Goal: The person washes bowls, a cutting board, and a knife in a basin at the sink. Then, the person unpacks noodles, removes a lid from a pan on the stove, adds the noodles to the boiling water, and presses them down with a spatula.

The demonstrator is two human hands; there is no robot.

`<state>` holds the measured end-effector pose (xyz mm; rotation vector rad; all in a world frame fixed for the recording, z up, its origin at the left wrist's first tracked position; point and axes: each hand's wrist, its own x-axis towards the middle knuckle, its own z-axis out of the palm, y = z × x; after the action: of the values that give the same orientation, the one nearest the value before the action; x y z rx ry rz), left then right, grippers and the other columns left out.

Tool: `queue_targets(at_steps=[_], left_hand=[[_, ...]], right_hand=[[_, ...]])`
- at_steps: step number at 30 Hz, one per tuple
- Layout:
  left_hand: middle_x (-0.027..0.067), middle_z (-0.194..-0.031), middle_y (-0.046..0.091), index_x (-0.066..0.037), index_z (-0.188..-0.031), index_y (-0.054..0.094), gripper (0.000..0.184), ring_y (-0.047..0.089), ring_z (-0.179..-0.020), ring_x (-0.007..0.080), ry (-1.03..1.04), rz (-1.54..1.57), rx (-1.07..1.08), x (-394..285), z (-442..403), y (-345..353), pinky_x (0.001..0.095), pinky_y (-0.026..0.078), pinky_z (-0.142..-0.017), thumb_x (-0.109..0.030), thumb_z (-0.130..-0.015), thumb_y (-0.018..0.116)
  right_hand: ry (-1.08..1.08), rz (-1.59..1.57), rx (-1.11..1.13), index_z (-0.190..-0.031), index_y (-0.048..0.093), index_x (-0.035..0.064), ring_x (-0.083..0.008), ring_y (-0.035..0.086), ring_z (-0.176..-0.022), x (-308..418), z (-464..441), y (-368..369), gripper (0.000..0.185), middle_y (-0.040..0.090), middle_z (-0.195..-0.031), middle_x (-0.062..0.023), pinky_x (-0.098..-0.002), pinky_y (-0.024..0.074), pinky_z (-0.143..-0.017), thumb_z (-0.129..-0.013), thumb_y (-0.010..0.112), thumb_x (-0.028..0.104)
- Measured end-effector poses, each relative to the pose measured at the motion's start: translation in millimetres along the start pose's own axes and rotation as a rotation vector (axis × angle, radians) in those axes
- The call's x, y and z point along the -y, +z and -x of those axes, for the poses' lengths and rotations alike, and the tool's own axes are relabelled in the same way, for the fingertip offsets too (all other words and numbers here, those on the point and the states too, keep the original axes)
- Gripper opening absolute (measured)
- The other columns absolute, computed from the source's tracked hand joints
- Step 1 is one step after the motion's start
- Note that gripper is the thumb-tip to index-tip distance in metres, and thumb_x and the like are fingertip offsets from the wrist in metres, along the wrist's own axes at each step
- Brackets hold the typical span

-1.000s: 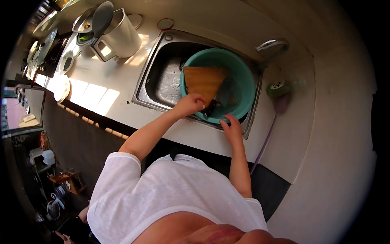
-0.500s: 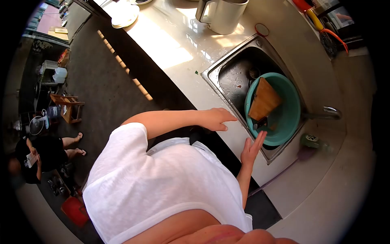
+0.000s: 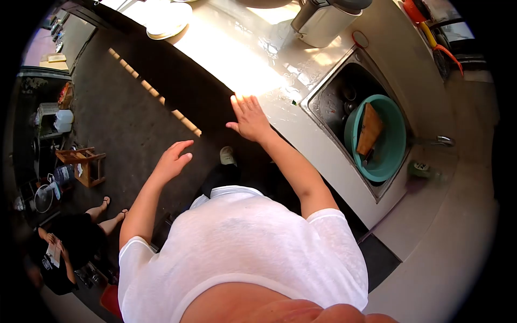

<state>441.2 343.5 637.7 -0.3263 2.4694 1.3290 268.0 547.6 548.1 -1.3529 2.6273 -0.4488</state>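
My left hand [image 3: 172,160] is over the dark floor, fingers apart and holding nothing. Near the counter's front edge is my right hand [image 3: 250,117], fingers spread and empty. To the right, a green basin [image 3: 396,156] sits in the metal sink [image 3: 321,103]. Inside the basin leans a wooden board [image 3: 369,129], and beside its lower end lies a dark-handled knife [image 3: 368,157], partly hidden.
On the counter [image 3: 237,70] stand a pitcher [image 3: 323,26] and stacked pale plates [image 3: 168,20]. The faucet [image 3: 445,141] is beyond the basin. A wooden stool [image 3: 86,164] and a seated person [image 3: 75,242] are at the left.
Both hands have moved left, away from the basin and sink. The view has turned, so the sink now appears farther right. The knife and board remain in the basin.
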Motion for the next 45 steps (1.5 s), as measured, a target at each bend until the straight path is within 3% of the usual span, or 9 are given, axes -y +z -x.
queue_targets(at_steps=[7, 10, 13, 14, 16, 32, 37, 40, 45], left_hand=[[0.0129, -0.108, 0.054, -0.005, -0.114, 0.051, 0.039, 0.052, -0.099, 0.0230, -0.169, 0.116, -0.156, 43.0, 21.8, -38.6, 0.0291, 0.042, -0.081, -0.016, -0.077, 0.053], [0.0142, -0.108, 0.054, -0.005, -0.116, 0.049, 0.041, 0.052, -0.100, 0.0248, -0.337, 0.226, -0.278, 41.3, 32.3, -56.4, 0.0313, 0.041, -0.083, -0.018, -0.077, 0.053], [0.0172, -0.116, 0.049, -0.005, -0.121, 0.044, 0.047, 0.047, -0.108, 0.0301, -0.315, -0.089, -0.382, 49.2, 48.5, -73.8, 0.0355, 0.038, -0.090, -0.019, -0.078, 0.053], [0.0180, -0.123, 0.043, -0.005, -0.123, 0.041, 0.050, 0.041, -0.114, 0.0313, -0.374, -0.154, -0.458, 52.7, 56.9, -82.7, 0.0360, 0.035, -0.094, -0.020, -0.077, 0.053], [0.0177, -0.128, 0.037, -0.006, -0.127, 0.036, 0.055, 0.037, -0.118, 0.0319, -0.448, -0.216, -0.682, 60.6, 71.0, -100.2, 0.0359, 0.032, -0.096, -0.021, -0.077, 0.054], [0.0194, -0.134, 0.028, -0.010, -0.135, 0.022, 0.067, 0.029, -0.124, 0.0336, -0.600, -0.046, -1.009, 199.0, 146.3, -276.7, 0.0379, 0.027, -0.099, -0.027, -0.079, 0.054], [0.0162, -0.138, 0.022, -0.015, -0.136, 0.020, 0.076, 0.022, -0.125, 0.0355, -1.512, -0.288, -0.687, 308.2, 243.2, -356.1, 0.0396, 0.021, -0.102, -0.042, -0.075, 0.055], [0.0097, -0.143, 0.009, -0.019, -0.138, 0.011, 0.075, 0.010, -0.131, 0.0294, -1.977, -0.115, -0.673, 360.9, 317.8, -380.9, 0.0645, 0.016, -0.094, -0.034, -0.077, 0.053], [0.0152, -0.135, 0.026, -0.011, -0.132, 0.028, 0.064, 0.027, -0.123, 0.0328, -1.998, -0.277, -0.939, 388.3, 332.9, -404.4, 0.0560, 0.026, -0.094, -0.024, -0.076, 0.056]], right_hand=[[0.221, -0.378, -0.418, -0.124, 0.038, 0.0025, -0.0312, 0.027, -0.125, -42.0, 41.1, -108.5, 0.050, 0.024, -0.137, -0.0187, -0.0393, 0.0207, -0.102, -0.082, 0.055, 0.023], [0.235, -0.797, -0.600, -0.060, 0.055, -0.0006, -0.0288, 0.034, -0.122, -72.2, 82.9, -155.7, 0.029, 0.049, -0.121, -0.0173, -0.0339, 0.0264, -0.098, -0.086, 0.046, 0.011], [0.423, -0.346, -0.620, -0.048, 0.049, -0.0018, -0.0330, 0.025, -0.126, -83.9, 102.7, -154.3, 0.030, 0.042, -0.128, -0.0166, -0.0381, 0.0217, -0.101, -0.076, 0.056, 0.006], [0.446, -0.264, -0.502, -0.074, 0.062, 0.0000, -0.0353, 0.016, -0.129, -95.5, 115.5, -143.9, 0.009, 0.027, -0.137, -0.0172, -0.0403, 0.0176, -0.102, -0.074, 0.058, 0.007], [0.586, -0.155, -0.327, -0.135, 0.027, 0.0152, -0.0373, 0.011, -0.129, -80.5, 115.4, -143.2, 0.070, 0.008, -0.143, -0.0172, -0.0432, 0.0132, -0.103, -0.074, 0.061, 0.013], [0.515, -0.496, -0.300, -0.119, 0.048, 0.0076, -0.0242, 0.039, -0.116, 26.0, -3.0, -64.8, 0.041, 0.032, -0.134, -0.0118, -0.0328, 0.0388, -0.087, -0.080, 0.057, 0.010], [0.558, -0.452, -0.252, -0.114, 0.049, 0.0008, -0.0320, 0.040, -0.116, 120.3, -72.6, -29.6, 0.039, 0.032, -0.131, -0.0199, -0.0357, 0.0352, -0.094, -0.078, 0.059, 0.011], [0.540, -0.474, -0.157, -0.113, 0.052, 0.0022, -0.0315, 0.041, -0.115, 169.6, -105.7, -15.6, 0.038, 0.033, -0.132, -0.0183, -0.0352, 0.0376, -0.092, -0.077, 0.061, 0.013], [0.545, -0.377, -0.092, -0.112, 0.052, 0.0039, -0.0315, 0.042, -0.115, 207.0, -148.1, -3.8, 0.038, 0.032, -0.132, -0.0171, -0.0353, 0.0382, -0.092, -0.077, 0.061, 0.016]])
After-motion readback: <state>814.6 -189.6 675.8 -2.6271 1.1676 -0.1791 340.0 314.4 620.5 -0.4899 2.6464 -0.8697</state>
